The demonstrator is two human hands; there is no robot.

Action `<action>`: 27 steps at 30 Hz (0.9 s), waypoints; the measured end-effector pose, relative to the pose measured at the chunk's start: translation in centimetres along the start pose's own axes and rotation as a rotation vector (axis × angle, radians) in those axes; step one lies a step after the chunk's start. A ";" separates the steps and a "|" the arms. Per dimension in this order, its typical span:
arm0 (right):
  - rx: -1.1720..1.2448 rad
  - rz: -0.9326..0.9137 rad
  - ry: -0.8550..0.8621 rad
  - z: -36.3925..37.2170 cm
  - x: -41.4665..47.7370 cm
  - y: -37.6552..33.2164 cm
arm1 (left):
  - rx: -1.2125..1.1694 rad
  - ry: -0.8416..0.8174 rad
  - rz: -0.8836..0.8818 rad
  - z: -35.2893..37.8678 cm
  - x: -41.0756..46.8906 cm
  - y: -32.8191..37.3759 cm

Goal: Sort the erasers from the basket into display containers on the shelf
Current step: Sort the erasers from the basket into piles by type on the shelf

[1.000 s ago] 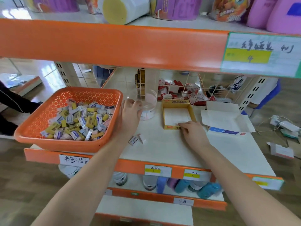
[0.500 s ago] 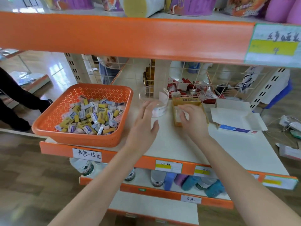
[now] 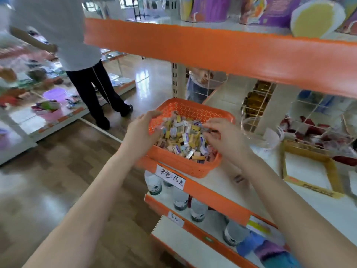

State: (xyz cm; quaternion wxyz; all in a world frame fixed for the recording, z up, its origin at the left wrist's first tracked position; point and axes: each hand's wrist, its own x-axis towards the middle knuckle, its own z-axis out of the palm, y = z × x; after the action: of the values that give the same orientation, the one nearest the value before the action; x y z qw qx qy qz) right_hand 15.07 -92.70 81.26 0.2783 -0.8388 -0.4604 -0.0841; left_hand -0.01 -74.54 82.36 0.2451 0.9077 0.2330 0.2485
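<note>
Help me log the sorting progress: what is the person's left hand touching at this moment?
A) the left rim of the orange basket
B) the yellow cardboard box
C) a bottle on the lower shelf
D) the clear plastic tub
A: the left hand has its fingers curled over the left rim of the orange basket, while the right hand is over the erasers inside it.

Only tags I can actually read: a handwritten white label (image 3: 171, 177) saying 书包 15元 on the orange shelf edge (image 3: 212, 197) under my basket (image 3: 193, 105). There's also a smaller tag (image 3: 175, 221) reading 5元 on the next edge down (image 3: 191, 228). Everything else is too blurry.
</note>
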 end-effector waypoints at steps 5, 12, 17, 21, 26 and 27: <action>-0.008 -0.048 -0.289 1.9 2.7 -0.9 | 0.055 -0.317 0.054 -0.3 1.2 -1.7; -0.133 0.019 -0.492 4.5 3.8 -0.6 | 0.186 -0.497 0.173 1.0 4.3 -1.4; -0.099 0.021 -0.418 4.5 3.9 -0.6 | 0.240 -0.616 0.219 3.1 6.4 -0.3; -0.162 0.046 -0.443 5.1 4.1 -0.5 | 0.295 -0.674 0.204 4.8 6.8 -0.5; -0.160 0.059 -0.427 5.0 4.0 -0.8 | 0.237 -0.614 0.190 5.8 6.7 -1.5; -0.158 0.061 -0.408 5.0 3.9 -0.8 | 0.228 -0.607 0.188 5.9 6.7 -1.6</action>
State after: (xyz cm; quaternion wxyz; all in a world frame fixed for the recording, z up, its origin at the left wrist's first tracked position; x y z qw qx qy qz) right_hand 16.07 -86.79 78.99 0.1150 -0.8711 -0.4737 0.0597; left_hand 7.97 -71.58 79.27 0.1762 0.9793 0.0909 -0.0395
